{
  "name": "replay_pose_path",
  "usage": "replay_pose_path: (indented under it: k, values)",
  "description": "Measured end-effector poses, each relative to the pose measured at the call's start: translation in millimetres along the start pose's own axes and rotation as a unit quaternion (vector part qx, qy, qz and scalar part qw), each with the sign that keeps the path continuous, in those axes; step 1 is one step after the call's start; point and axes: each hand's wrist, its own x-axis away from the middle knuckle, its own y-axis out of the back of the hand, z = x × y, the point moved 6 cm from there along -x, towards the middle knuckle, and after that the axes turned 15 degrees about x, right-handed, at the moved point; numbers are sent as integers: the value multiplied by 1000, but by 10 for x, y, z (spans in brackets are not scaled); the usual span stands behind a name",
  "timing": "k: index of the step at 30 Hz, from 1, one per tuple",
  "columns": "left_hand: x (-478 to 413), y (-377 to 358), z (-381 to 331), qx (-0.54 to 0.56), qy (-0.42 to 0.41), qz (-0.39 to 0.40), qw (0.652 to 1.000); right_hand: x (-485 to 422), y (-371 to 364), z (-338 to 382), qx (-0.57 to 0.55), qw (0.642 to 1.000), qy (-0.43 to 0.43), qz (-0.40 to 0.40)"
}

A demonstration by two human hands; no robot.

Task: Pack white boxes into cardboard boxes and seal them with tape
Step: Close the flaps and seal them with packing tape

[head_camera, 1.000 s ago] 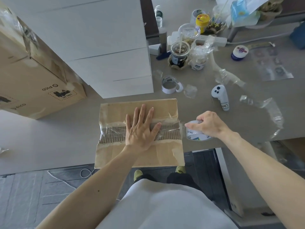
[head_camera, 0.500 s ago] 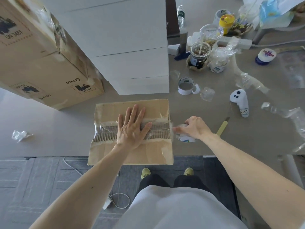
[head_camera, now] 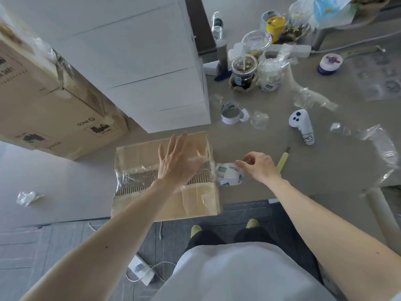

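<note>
Left hand [head_camera: 175, 161] lifted off corrugated cardboard box [head_camera: 138, 157], fingers straight | right hand [head_camera: 260, 168] pinches glossy tape roll [head_camera: 226, 173]

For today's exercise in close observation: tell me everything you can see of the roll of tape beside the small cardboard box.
The tape roll is a ring of clear tape, and its white inner core shows blue and green printed labels. It sits tilted, hollow towards the camera, close against the right side of the small cardboard box, near the front edge of the table. The right hand grips it, fingers curled over its upper rim. Whether it rests on the table or is lifted cannot be told.
</note>
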Motion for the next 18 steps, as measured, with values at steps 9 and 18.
replay_pose_path:
  k: [9,18]
  values:
    - [-130,-230,-391,-39,23,126,991,19,110,-1090,79,962,-261,-28]
    - [-69,-248,-440,-40,56,138,988,-104,84,-1016,76,964,-253,16]
